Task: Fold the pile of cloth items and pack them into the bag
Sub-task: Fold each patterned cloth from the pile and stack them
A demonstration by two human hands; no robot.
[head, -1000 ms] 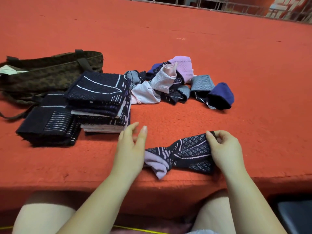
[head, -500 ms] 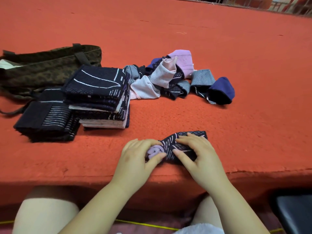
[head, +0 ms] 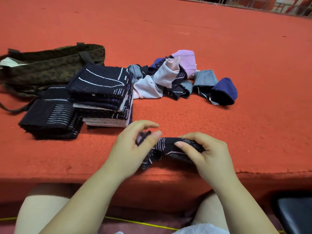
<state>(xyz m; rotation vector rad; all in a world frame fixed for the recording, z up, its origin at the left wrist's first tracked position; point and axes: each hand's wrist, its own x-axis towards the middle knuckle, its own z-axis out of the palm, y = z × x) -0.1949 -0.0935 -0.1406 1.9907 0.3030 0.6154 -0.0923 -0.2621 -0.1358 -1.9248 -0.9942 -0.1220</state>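
Navy patterned cloth (head: 170, 149) is bunching between both hands at the near edge of the red counter (head: 219, 132). The left hand (head: 133, 149) is curling loosely, thumb and fingers closing on the cloth's blurred left end, though the grip itself is hard to make out. The right hand (head: 207, 152) is pinching the other end, fingers bent over it. Behind are lying two folded stacks (head: 101, 97), the unfolded pile (head: 175, 76) and the camouflage bag (head: 50, 65), its left end cut off. No writing is showing legibly.
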